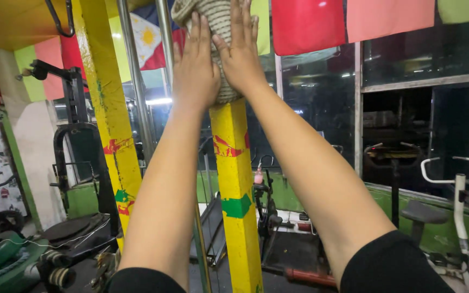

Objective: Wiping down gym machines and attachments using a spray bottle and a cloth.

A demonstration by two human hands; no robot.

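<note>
Both my arms reach up in front of me. My left hand [195,65] and my right hand [241,54] lie flat, fingers together and pointing up, against a beige ribbed cloth [218,19] draped over a yellow post [235,184]. The cloth covers the post's upper part and runs out of the top of the view. The post has red and green paint marks lower down. Neither hand curls around the cloth; the palms press on it side by side.
A second yellow beam [107,108] and a steel pole [137,87] stand to the left. Black gym machines [77,163] fill the left, an exercise bike [454,217] the right. Coloured flags [308,24] hang above dark windows. Gear lies on the floor.
</note>
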